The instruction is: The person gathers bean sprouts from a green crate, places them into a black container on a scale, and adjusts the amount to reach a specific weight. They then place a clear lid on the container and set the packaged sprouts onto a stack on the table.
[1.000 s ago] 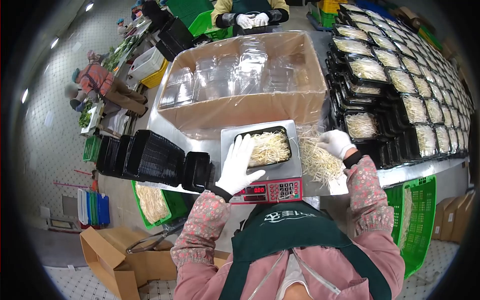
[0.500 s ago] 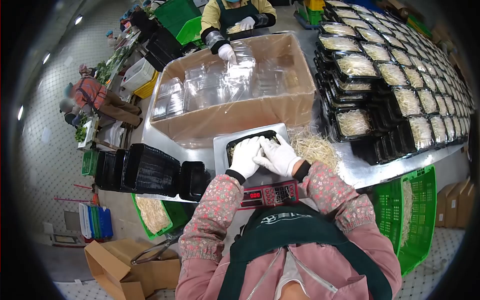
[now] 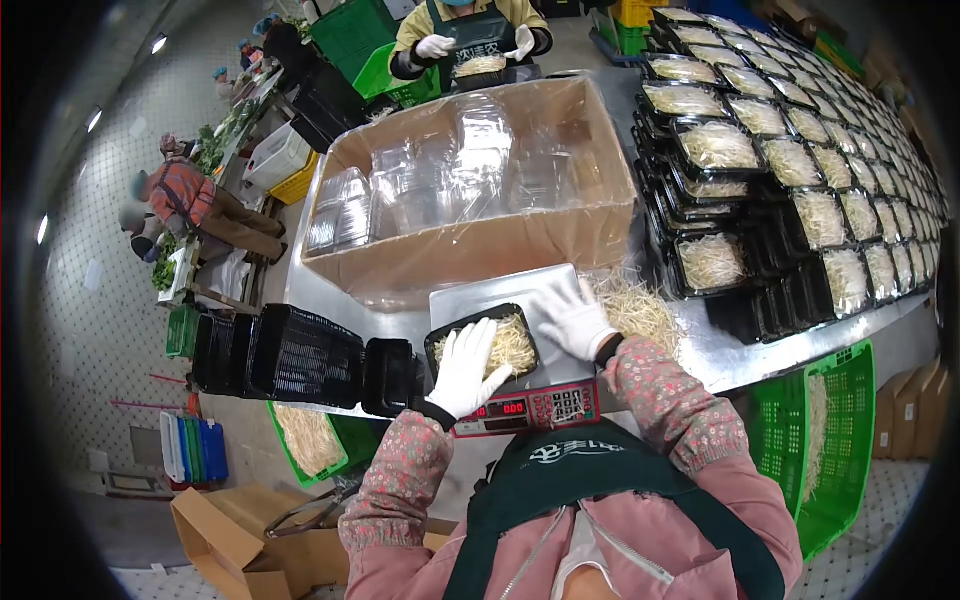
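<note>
A black plastic tray of bean sprouts (image 3: pixel 512 343) sits on the front left part of the scale's metal plate (image 3: pixel 500 288). My white-gloved left hand (image 3: pixel 465 368) lies over the tray's left side, fingers stretched across the sprouts and thumb apart. Over the right part of the plate, my gloved right hand (image 3: pixel 573 320) is open with fingers spread and nothing in it. Just right of it is a heap of loose bean sprouts (image 3: pixel 635 315). The scale's red panel (image 3: pixel 530 408) reads 0.00, its left end partly covered by my left hand.
A cardboard box (image 3: pixel 470 245) of clear plastic lids (image 3: pixel 425 180) stands ahead. Stacked black trays (image 3: pixel 305 350) are at left, filled sprout trays (image 3: pixel 720 147) at right. Green crates (image 3: pixel 815 450) flank me below the table. Across the box, a co-worker (image 3: pixel 478 40) handles another tray.
My hands were together over the tray and have separated. The tray has moved toward me, with my left hand on it. The co-worker's hand has left the lid box.
</note>
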Demonstrator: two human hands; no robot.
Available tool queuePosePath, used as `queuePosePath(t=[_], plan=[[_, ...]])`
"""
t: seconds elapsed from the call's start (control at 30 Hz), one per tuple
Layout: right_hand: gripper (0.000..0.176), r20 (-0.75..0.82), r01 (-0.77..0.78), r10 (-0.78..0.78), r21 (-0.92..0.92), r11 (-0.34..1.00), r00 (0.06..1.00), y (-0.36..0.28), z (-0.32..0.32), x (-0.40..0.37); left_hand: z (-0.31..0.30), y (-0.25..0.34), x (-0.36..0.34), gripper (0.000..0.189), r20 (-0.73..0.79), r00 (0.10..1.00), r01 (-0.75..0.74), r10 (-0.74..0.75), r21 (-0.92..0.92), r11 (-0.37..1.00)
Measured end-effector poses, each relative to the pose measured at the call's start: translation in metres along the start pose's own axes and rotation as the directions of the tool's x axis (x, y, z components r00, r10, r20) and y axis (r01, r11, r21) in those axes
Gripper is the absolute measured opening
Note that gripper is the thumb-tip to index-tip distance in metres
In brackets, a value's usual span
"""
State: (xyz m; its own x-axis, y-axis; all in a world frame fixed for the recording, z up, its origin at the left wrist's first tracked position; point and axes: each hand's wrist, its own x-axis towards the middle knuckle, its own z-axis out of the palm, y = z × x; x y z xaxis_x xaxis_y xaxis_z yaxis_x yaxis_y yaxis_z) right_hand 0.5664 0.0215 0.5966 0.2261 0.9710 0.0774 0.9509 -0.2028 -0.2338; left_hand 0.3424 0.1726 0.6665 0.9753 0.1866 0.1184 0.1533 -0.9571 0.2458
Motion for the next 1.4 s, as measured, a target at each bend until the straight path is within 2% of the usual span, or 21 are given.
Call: queuePosePath(t=[0.07, 0.13, 0.17, 0.2, 0.27, 0.37, 0.4, 0.47, 0.5, 0.6, 0.7, 0.8, 0.83, 0.9, 0.97, 1.0, 1.07, 1.17, 1.3, 1.33, 1.4], plan=[[0.06, -0.213, -0.238, 0.196, -0.196, 0.951, 0.957, 0.041, -0.004, -0.003, 0.0, 0.001, -0.001, 0.078, 0.018, 1.0, 0.015, -0.015, -0.007, 1.0], [0.055, 0.213, -0.334, 0.366, -0.171, 0.927, 0.906, 0.06, -0.056, 0.013, 0.0, 0.005, 0.005, 0.079, 0.025, 0.999, 0.033, -0.033, 0.01, 0.999], [0.046, -0.028, -0.289, 0.292, 0.081, 0.954, 0.956, 0.061, -0.068, 0.021, 0.0, 0.006, 0.011, 0.08, 0.027, 0.999, 0.034, -0.034, 0.01, 0.999], [0.042, -0.242, -0.207, 0.262, 0.231, 0.951, 0.934, 0.064, -0.068, 0.039, 0.002, 0.01, 0.017, 0.08, 0.005, 0.999, 0.033, -0.033, -0.017, 0.999], [0.041, -0.403, -0.019, 0.231, 0.466, 0.885, 0.886, 0.046, -0.101, 0.079, 0.011, 0.02, 0.033, 0.08, -0.033, 0.998, 0.059, -0.061, -0.049, 0.997], [0.046, -0.282, -0.124, 0.349, 0.593, 0.796, 0.894, 0.057, -0.102, 0.153, 0.009, 0.036, 0.048, 0.086, -0.081, 0.994, 0.057, -0.068, -0.13, 0.99], [0.056, -0.143, -0.209, 0.372, 0.623, 0.754, 0.917, 0.069, -0.099, 0.18, 0.007, 0.039, 0.049, 0.089, -0.107, 0.992, 0.049, -0.067, -0.165, 0.985], [0.069, -0.145, -0.267, 0.378, 0.486, 0.832, 0.914, 0.092, -0.075, 0.226, -0.013, 0.047, 0.045, 0.095, -0.142, 0.985, 0.079, -0.103, -0.164, 0.983], [0.084, -0.027, -0.396, 0.453, 0.438, 0.807, 0.891, 0.087, -0.084, 0.239, -0.022, 0.047, 0.041, 0.096, -0.167, 0.976, 0.1, -0.136, -0.206, 0.973], [0.101, -0.166, -0.382, 0.448, 0.319, 0.868, 0.879, 0.095, -0.036, 0.269, -0.039, 0.042, 0.02, 0.096, -0.241, 0.94, 0.157, -0.241, -0.321, 0.934], [0.087, 0.211, -0.564, 0.524, 0.254, 0.786, 0.825, 0.088, -0.045, 0.279, -0.045, 0.033, -0.004, 0.091, -0.305, 0.889, 0.196, -0.343, -0.422, 0.885], [0.059, 0.036, -0.418, 0.423, 0.244, 0.875, 0.905, 0.09, -0.06, 0.268, -0.04, 0.03, -0.031, 0.082, -0.295, 0.788, 0.3, -0.54, -0.582, 0.756], [0.035, -0.074, -0.345, 0.387, 0.32, 0.882, 0.919, 0.089, -0.067, 0.258, -0.036, 0.029, -0.041, 0.076, -0.257, 0.741, 0.319, -0.621, -0.678, 0.662], [0.03, -0.196, -0.291, 0.342, 0.247, 0.924, 0.919, 0.111, -0.076, 0.249, -0.012, 0.02, -0.058, 0.061, -0.265, 0.663, 0.198, -0.7, -0.84, 0.505], [0.024, -0.535, -0.1, 0.306, 0.378, 0.92, 0.788, 0.121, -0.095, 0.227, -0.011, 0.022, -0.071, 0.053, -0.221, 0.586, 0.143, -0.78, -0.919, 0.368], [0.021, -0.493, -0.031, 0.431, 0.63, 0.776, 0.756, 0.124, -0.11, 0.218, -0.014, 0.02, -0.075, 0.051, -0.195, 0.555, 0.146, -0.809, -0.934, 0.325], [0.022, -0.424, 0.221, 0.496, 0.882, 0.416, 0.758, 0.102, -0.158, 0.177, -0.016, 0.019, -0.078, 0.043, -0.173, 0.477, 0.1, -0.862, -0.963, 0.249], [0.032, -0.393, 0.271, 0.454, 0.911, 0.311, 0.799, 0.068, -0.196, 0.106, -0.035, 0.027, -0.071, 0.044, -0.17, 0.437, 0.013, -0.883, -0.981, 0.195], [0.04, -0.132, 0.073, 0.266, 0.973, 0.218, 0.955, -0.016, -0.182, 0.016, -0.045, 0.046, -0.048, 0.068, -0.268, 0.631, -0.182, -0.728, -0.963, 0.197], [0.042, -0.103, 0.071, 0.192, 0.984, 0.162, 0.976, -0.029, -0.167, 0.002, -0.045, 0.056, -0.039, 0.06, -0.258, 0.623, -0.2, -0.738, -0.965, 0.168], [0.047, -0.005, -0.013, 0.183, 0.995, 0.099, 0.983, -0.042, -0.129, -0.019, -0.038, 0.06, -0.032, 0.05, -0.13, 0.698, -0.013, -0.705, -0.985, 0.169]])
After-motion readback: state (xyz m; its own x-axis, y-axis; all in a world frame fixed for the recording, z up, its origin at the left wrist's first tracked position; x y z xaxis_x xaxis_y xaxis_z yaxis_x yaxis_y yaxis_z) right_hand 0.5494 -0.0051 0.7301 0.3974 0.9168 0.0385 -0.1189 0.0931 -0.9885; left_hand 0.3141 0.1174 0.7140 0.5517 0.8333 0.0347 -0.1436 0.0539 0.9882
